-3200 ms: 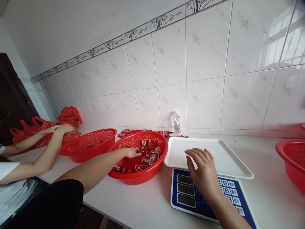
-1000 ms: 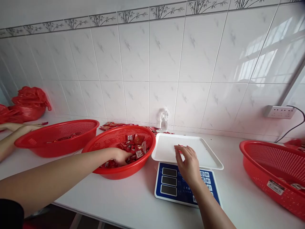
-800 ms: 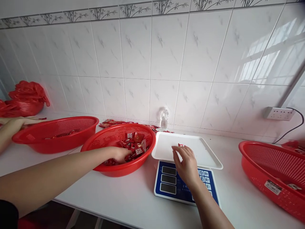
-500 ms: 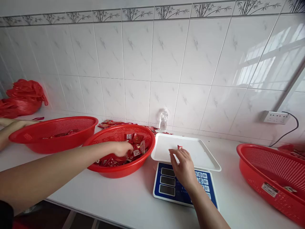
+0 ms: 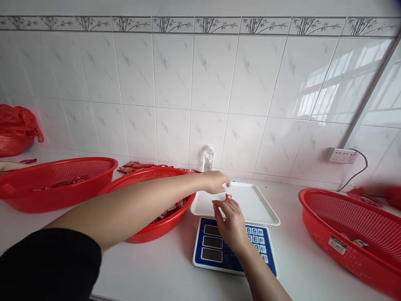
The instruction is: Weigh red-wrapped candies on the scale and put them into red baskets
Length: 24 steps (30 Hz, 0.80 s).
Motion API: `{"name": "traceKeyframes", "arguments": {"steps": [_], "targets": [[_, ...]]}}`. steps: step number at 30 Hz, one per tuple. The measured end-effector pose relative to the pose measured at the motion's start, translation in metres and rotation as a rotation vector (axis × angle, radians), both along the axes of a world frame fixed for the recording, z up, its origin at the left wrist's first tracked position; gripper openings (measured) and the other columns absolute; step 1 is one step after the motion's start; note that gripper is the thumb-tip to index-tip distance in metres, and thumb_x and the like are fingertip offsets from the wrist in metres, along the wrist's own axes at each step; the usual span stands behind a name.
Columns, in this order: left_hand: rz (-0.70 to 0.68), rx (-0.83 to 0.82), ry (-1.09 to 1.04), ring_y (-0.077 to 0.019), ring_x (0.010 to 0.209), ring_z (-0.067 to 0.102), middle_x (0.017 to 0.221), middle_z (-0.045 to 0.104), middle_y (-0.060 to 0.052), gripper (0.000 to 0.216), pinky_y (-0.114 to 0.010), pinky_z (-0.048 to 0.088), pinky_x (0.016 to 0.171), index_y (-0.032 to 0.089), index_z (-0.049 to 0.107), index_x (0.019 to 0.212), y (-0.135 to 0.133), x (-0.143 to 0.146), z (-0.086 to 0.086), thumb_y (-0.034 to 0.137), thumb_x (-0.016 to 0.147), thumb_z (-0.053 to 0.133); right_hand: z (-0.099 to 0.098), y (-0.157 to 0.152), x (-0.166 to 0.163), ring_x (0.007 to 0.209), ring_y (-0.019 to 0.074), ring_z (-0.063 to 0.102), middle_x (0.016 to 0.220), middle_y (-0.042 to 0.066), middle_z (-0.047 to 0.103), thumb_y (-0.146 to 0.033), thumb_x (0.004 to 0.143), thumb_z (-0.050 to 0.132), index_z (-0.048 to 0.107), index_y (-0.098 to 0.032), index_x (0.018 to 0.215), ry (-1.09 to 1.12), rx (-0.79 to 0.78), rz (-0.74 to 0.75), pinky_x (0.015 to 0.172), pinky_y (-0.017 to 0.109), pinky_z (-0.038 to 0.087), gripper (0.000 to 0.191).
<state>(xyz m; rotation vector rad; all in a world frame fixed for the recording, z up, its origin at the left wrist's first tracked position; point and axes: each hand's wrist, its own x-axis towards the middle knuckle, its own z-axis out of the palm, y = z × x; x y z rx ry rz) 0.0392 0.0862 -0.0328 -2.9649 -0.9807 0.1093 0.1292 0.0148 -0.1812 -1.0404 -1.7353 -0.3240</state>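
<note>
My left hand (image 5: 215,182) reaches across above the white tray (image 5: 250,197) of a digital scale. Its fingers are curled and blurred; whatever they may hold is not clear. Below it, my right hand (image 5: 232,221) hovers over the near edge of the tray and the blue keypad panel (image 5: 209,255), thumb and fingers apart. A small red packet (image 5: 229,196) shows just beyond its fingertips, partly hidden by them. Under my left forearm stands a red plastic basket (image 5: 140,239) with red snack packets (image 5: 169,212) in it, mostly covered by the arm.
Another red basket (image 5: 56,202) is on the left, near someone else's arm (image 5: 11,166). A third basket (image 5: 316,213) stands right. Behind are a clear bottle (image 5: 208,161), more packets (image 5: 133,166), a red plastic bag (image 5: 17,129) and a wall socket (image 5: 343,156) with a cable.
My left hand has come out of the middle basket and moved right, over the tray. My right hand stays at the tray's near edge. The camera view has shifted slightly right.
</note>
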Motion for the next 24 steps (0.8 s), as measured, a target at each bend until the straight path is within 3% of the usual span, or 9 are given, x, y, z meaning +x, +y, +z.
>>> {"name": "traceKeyframes", "arguments": {"steps": [3,5,7,9,12,15,17,20,24], "targets": [[-0.173,0.042,-0.169,-0.0179,0.088,0.06,0.101,0.067,-0.003,0.032,-0.026,0.042,0.071,0.023,0.057,0.119,-0.022,0.055,0.028,0.03,0.089,0.047,0.001,0.0,0.001,0.079,0.019,0.062,0.082,0.003,0.068,-0.01,0.087,0.047,0.062,-0.022,0.098,0.019,0.006,-0.018,0.089,0.041,0.044,0.023],[-0.348,-0.004,-0.286,-0.0164,0.094,0.059,0.111,0.066,-0.004,0.031,-0.025,0.043,0.075,0.022,0.056,0.118,-0.043,0.09,0.035,0.033,0.091,0.045,0.002,0.0,0.003,0.079,0.0197,0.062,0.079,0.004,0.068,-0.01,0.086,0.047,0.063,-0.022,0.094,0.046,0.008,-0.016,0.086,0.04,0.046,0.022],[-0.427,-0.04,-0.291,-0.0157,0.1,0.058,0.117,0.064,-0.003,0.029,-0.024,0.043,0.077,0.023,0.056,0.118,-0.059,0.114,0.027,0.029,0.091,0.046,0.004,0.0,0.003,0.086,0.0222,0.063,0.088,0.006,0.069,-0.011,0.084,0.048,0.063,-0.021,0.096,0.09,-0.002,0.012,0.081,0.038,0.049,0.021],[-0.438,-0.059,-0.167,-0.0178,0.097,0.059,0.111,0.066,-0.001,0.025,-0.026,0.043,0.071,0.025,0.06,0.11,-0.063,0.121,0.011,0.031,0.088,0.05,0.005,0.0,0.003,0.095,0.025,0.062,0.102,0.009,0.068,-0.013,0.083,0.05,0.061,-0.021,0.105,0.131,-0.021,0.04,0.078,0.038,0.05,0.027],[-0.375,-0.078,-0.17,-0.0168,0.089,0.061,0.097,0.069,0.0,0.021,-0.025,0.042,0.067,0.025,0.064,0.102,-0.043,0.102,-0.003,0.03,0.085,0.053,0.006,0.0,0.003,0.089,0.0236,0.063,0.096,0.007,0.069,-0.011,0.084,0.047,0.062,-0.021,0.103,0.1,-0.014,0.026,0.082,0.04,0.048,0.026],[-0.153,-0.028,-0.423,-0.013,0.076,0.06,0.087,0.068,0.001,0.023,-0.023,0.042,0.065,0.021,0.064,0.103,-0.004,0.059,0.011,0.024,0.085,0.05,0.006,0.0,0.002,0.079,0.0192,0.062,0.081,0.003,0.069,-0.009,0.087,0.045,0.063,-0.021,0.098,0.037,0.0,0.008,0.091,0.042,0.044,0.024],[0.001,0.064,-0.47,-0.0127,0.07,0.057,0.079,0.066,0.0,0.019,-0.022,0.041,0.063,0.017,0.064,0.094,0.019,0.027,0.022,0.024,0.084,0.05,0.006,-0.001,0.002,0.077,0.0182,0.061,0.079,0.002,0.068,-0.01,0.088,0.047,0.062,-0.021,0.102,0.033,-0.013,0.008,0.093,0.041,0.043,0.023],[0.161,0.086,-0.274,-0.0121,0.064,0.053,0.071,0.062,0.001,0.01,-0.021,0.038,0.059,0.017,0.063,0.079,0.04,-0.023,0.018,0.021,0.078,0.054,0.005,-0.003,0.002,0.076,0.0181,0.06,0.078,0.002,0.067,-0.012,0.088,0.049,0.062,-0.021,0.102,0.043,-0.028,0.011,0.092,0.041,0.043,0.021],[0.202,0.036,0.136,-0.013,0.057,0.047,0.063,0.058,0.0,0.009,-0.024,0.033,0.054,0.017,0.057,0.061,0.046,-0.063,-0.007,0.017,0.069,0.058,0.005,-0.005,-0.001,0.076,0.018,0.06,0.079,0.002,0.068,-0.012,0.089,0.049,0.062,-0.021,0.102,0.056,-0.032,0.027,0.092,0.04,0.043,0.021]]}}
